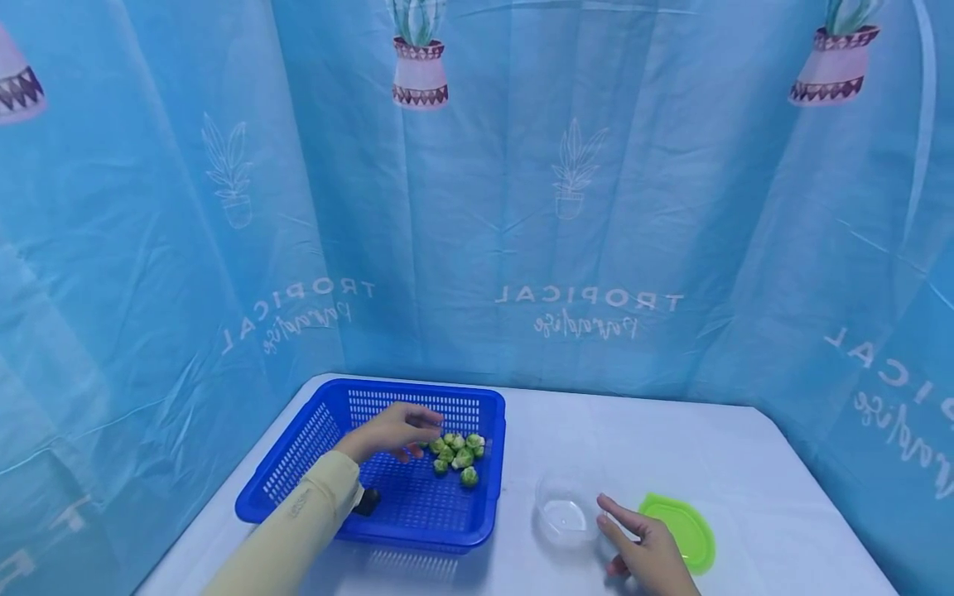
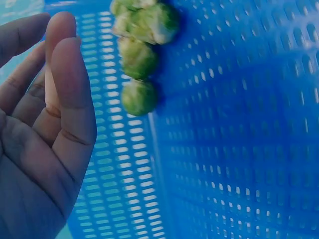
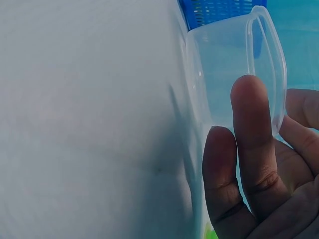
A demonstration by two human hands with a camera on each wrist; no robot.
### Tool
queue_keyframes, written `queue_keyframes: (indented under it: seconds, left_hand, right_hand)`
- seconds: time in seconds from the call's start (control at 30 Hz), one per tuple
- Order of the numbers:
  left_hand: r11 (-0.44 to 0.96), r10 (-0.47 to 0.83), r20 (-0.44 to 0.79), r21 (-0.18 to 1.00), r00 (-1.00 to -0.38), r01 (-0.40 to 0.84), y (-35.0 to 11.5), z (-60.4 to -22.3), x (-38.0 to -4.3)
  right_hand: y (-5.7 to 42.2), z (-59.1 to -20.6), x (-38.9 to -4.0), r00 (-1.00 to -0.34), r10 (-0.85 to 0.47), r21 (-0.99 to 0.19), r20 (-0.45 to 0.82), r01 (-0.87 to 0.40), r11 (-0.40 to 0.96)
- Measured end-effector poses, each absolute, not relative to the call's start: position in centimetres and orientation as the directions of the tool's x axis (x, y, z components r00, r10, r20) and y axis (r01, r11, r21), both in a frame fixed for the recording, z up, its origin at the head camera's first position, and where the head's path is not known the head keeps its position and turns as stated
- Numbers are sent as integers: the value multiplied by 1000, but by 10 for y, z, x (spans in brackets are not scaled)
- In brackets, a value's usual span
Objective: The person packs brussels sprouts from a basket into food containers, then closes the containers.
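Several Brussels sprouts lie together in the right part of a blue plastic basket. Over the basket, just left of the sprouts, my left hand has loosely bent fingers and holds nothing. In the left wrist view its fingers are apart from the sprouts. A clear plastic container, without a lid on it, stands upright right of the basket. My right hand is at the container's right side, fingers spread near its rim; whether a fingertip touches it I cannot tell.
A bright green lid lies on the white tablecloth, just beyond my right hand. Blue printed curtains stand around the back and both sides of the table.
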State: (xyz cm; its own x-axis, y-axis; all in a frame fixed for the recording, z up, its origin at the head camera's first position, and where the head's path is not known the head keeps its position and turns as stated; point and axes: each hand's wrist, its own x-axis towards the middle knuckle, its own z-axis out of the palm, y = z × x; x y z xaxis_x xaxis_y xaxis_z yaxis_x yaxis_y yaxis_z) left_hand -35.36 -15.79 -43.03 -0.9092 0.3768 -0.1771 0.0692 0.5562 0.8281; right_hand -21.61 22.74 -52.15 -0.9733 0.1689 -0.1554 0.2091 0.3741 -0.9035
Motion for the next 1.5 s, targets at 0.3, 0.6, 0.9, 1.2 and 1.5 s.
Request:
queue_keyframes:
  seconds: [0.3, 0.6, 0.9, 1.2, 1.5]
  left_hand:
    - [579, 294, -174, 815, -940, 30, -163, -449, -373]
    - [566, 180, -170, 823, -969, -39, -175, -462, -383]
    - [575, 114, -249, 806, -962, -141, -186, -476, -385]
    - [569, 127, -282, 806, -951, -163, -183, -478, -393]
    - [572, 98, -287, 800, -953, -183, -178, -483, -393]
  right_hand:
    - [226, -521, -216, -974, 163, -904, -159, 210, 372]
    - [226, -521, -217, -972, 152, -897, -181, 226, 380]
    - [231, -522, -215, -975, 101, -899, -197, 221, 378]
    - [229, -519, -216, -976, 122, -908, -178, 211, 361]
    - [228, -521, -216, -973, 126, -905, -194, 227, 360]
